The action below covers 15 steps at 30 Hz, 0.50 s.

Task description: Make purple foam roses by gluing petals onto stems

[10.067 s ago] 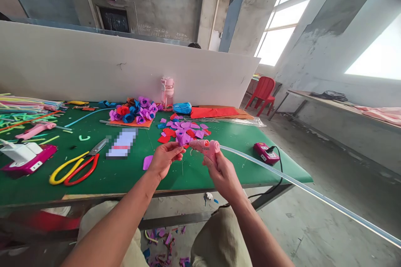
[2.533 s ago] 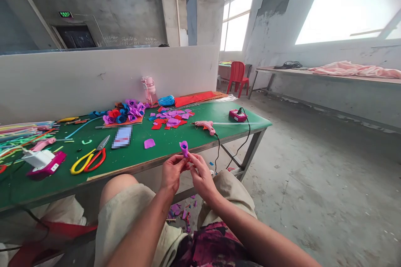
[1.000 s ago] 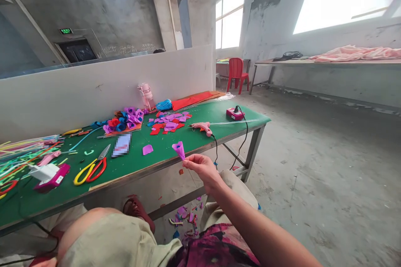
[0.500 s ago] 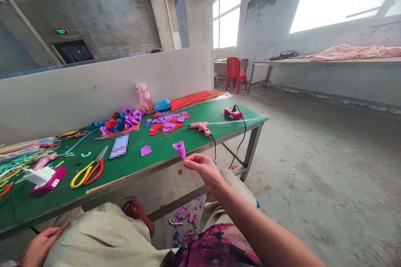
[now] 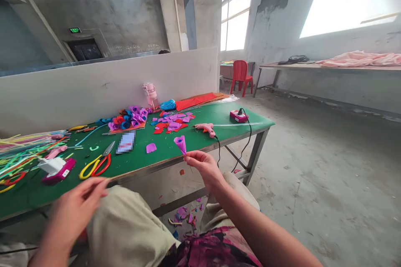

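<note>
Between the thumb and fingers of my right hand [image 5: 203, 166] is a purple paper flower [image 5: 180, 143], pinched at its narrow base. It is cone-shaped with blue in the middle, and stands upright in front of the table edge. My left hand [image 5: 78, 204] is above my knee, close to the table's front edge, and motion smears its fingers. Scissors [image 5: 97, 164] with one yellow and one red handle lie just beyond it. A single purple paper petal [image 5: 151, 148] rests left of the flower. Behind the flower lies a pink glue gun [image 5: 205, 128].
Loose purple and red petals [image 5: 173, 122] are heaped on the green table [image 5: 219, 112], beside finished paper flowers [image 5: 128, 118]. A pink bottle [image 5: 151, 95] stands against the white partition [image 5: 181, 70]. Power blocks sit at right [image 5: 239, 116] and left [image 5: 59, 171]. Paper scraps litter the floor.
My left hand has risen from beside my thigh toward the table edge, moving right. My right hand still holds the flower in nearly the same place. The view has shifted slightly left.
</note>
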Tool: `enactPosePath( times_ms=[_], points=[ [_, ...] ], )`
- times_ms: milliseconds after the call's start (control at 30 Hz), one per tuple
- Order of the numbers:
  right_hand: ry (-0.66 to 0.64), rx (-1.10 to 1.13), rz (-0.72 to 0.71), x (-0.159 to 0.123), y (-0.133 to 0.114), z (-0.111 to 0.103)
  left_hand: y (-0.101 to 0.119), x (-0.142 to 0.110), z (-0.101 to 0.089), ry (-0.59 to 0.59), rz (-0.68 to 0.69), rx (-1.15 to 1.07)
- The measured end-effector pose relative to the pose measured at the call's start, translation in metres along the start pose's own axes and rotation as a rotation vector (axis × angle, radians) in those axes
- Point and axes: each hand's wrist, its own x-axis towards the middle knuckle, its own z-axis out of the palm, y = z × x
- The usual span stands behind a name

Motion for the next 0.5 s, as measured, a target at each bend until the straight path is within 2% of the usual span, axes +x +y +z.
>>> enactPosePath(
  times_ms=[100,200,267,367,500],
  points=[
    [-0.008,0.023,-0.025,0.002,0.000,0.009,0.070,-0.008,0.041,-0.343,0.144,-0.372],
    [-0.021,0.112,-0.077,0.005,-0.005,0.013,0.113,-0.007,0.090,-0.596,0.236,-0.742],
    [-0.042,0.154,-0.103,0.008,-0.008,0.011,0.122,-0.005,0.117,-0.722,0.283,-0.971],
    [-0.072,0.158,-0.096,0.008,-0.008,0.007,0.115,-0.006,0.143,-0.677,0.204,-1.184],
    [-0.039,0.145,-0.075,0.005,0.002,0.006,0.100,-0.010,0.158,-0.677,0.113,-1.343]
  ],
)
